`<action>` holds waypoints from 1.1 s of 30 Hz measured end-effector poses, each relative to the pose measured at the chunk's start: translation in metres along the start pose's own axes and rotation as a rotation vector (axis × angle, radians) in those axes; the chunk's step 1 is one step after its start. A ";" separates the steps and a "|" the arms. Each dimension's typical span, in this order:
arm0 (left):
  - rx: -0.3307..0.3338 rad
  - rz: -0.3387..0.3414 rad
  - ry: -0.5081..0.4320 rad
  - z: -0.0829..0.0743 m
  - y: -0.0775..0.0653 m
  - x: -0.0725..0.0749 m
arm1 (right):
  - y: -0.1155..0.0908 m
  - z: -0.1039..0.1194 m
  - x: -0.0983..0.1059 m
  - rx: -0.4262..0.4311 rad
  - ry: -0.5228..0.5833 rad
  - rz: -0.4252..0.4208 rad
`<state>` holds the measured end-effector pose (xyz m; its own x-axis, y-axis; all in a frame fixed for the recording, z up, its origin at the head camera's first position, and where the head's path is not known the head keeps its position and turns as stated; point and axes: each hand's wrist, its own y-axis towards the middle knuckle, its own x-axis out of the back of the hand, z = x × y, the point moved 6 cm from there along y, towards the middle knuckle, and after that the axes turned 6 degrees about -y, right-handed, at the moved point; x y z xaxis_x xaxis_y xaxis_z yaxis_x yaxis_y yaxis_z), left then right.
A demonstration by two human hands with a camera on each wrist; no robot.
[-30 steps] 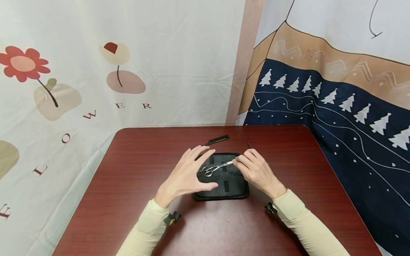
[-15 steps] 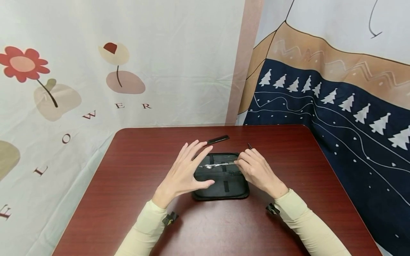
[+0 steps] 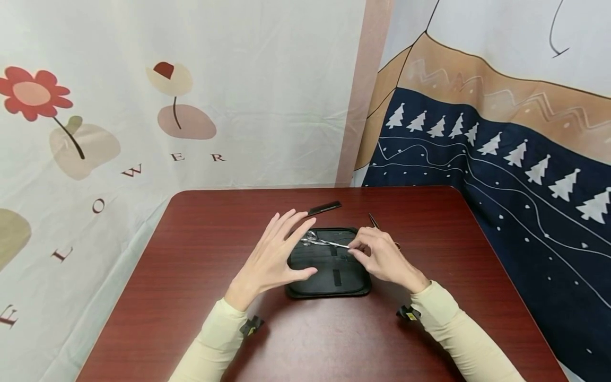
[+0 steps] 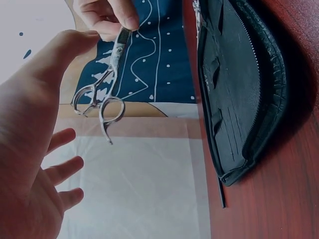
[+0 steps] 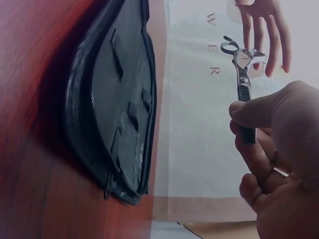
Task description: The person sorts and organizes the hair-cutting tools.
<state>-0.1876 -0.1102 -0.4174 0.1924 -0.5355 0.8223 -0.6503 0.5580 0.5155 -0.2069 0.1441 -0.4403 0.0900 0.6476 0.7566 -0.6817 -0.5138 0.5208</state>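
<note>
My right hand (image 3: 382, 253) pinches a pair of silver thinning scissors (image 3: 326, 242) by the blade end, between thumb and fingers. Toothed blade edges show in the right wrist view, and the finger loops of the scissors (image 5: 243, 69) point toward my left hand. My left hand (image 3: 269, 260) is spread, thumb apart from the fingers, close to the loops and holding nothing. Beneath both hands a black zip case (image 3: 329, 284) lies unfolded on the table. Its inner face has elastic loops and slots, seen in the left wrist view of the case (image 4: 232, 99).
A black comb (image 3: 325, 208) lies behind the case on the reddish-brown table (image 3: 215, 223). Just beyond my right hand a thin dark pointed thing (image 3: 374, 220) shows, mostly hidden. Patterned curtains (image 3: 267, 106) hang behind the table.
The thinning scissors have turned in my right hand, their loops now higher above the case. My right fingers have shifted along the blades. My left hand has drawn slightly left.
</note>
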 end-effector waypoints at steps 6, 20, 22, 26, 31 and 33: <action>-0.001 0.002 0.006 0.001 0.000 0.000 | -0.002 -0.008 -0.004 -0.226 0.154 0.094; 0.011 0.018 0.007 0.002 -0.001 0.002 | -0.005 -0.017 -0.006 -0.504 0.400 0.291; 0.009 0.019 0.010 0.002 -0.001 0.002 | -0.006 -0.018 -0.006 -0.529 0.429 0.308; 0.004 0.023 0.013 0.002 0.000 0.001 | -0.007 -0.020 -0.007 -0.564 0.478 0.333; -0.001 0.015 0.005 0.001 0.000 -0.001 | -0.008 -0.022 -0.007 -0.578 0.504 0.344; -0.007 0.011 0.003 0.001 0.001 -0.002 | -0.008 -0.022 -0.008 -0.582 0.507 0.350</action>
<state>-0.1890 -0.1092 -0.4185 0.1877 -0.5275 0.8286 -0.6469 0.5684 0.5084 -0.2179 0.1557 -0.4592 -0.4373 0.7505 0.4954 -0.8873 -0.4500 -0.1016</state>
